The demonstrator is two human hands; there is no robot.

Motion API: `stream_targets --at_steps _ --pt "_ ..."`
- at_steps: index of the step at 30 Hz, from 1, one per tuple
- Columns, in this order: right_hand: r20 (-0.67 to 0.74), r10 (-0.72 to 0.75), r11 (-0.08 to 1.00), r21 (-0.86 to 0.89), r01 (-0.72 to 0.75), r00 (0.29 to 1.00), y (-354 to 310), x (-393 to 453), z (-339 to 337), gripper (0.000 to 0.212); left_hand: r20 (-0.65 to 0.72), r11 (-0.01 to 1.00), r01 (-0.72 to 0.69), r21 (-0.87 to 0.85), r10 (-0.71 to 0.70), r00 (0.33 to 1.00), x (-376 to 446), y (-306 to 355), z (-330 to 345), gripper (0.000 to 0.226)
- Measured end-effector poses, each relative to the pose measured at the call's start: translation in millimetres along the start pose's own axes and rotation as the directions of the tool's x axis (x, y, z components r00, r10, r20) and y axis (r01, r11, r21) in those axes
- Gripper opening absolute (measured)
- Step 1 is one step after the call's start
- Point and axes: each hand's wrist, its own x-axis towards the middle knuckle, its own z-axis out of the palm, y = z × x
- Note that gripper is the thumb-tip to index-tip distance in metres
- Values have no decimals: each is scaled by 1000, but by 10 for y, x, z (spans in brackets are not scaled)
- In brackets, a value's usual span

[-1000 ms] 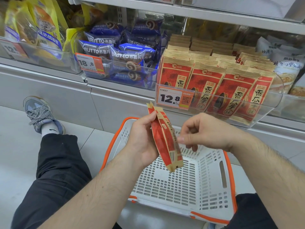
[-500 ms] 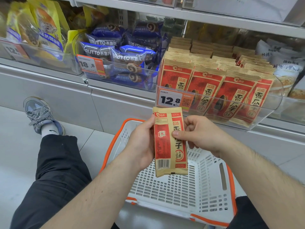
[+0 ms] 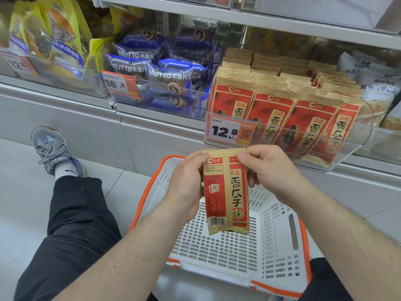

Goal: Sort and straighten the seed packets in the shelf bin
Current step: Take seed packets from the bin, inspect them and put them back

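A red and tan seed packet hangs upright in front of me, its back with the barcode facing the camera. My left hand grips its left edge. My right hand pinches its top right corner between thumb and fingers. Just beyond, a clear shelf bin holds several rows of the same seed packets, standing upright and leaning slightly, behind a 12.8 price tag.
A white basket with orange trim sits on the floor under my hands, nothing in it. Left of the seed bin stand a bin of blue Brutto bread packs and yellow bags. My left leg and shoe stretch out at left.
The packet turned from edge-on to flat with its back toward me and rose slightly toward the bin. My right hand moved from beside it to pinching its top right corner.
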Motion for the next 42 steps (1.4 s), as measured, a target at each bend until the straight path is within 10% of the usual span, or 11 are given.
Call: stream_targets --at_steps 17,26,34,42 --pt "40 57 973 222 -64 998 -12 -2 -19 36 -36 980 -3 -199 -4 999 -28 57 43 23" --pt "228 128 990 -94 -109 965 -45 -54 -71 34 -85 967 8 -254 -31 996 19 98 10 25" --pt "66 104 992 59 -108 992 -24 -3 -76 33 38 991 51 -121 -47 998 -14 -7 -24 26" --pt "329 243 969 -41 -243 913 -19 -19 -168 29 6 964 97 -247 -99 995 77 47 -37 23"
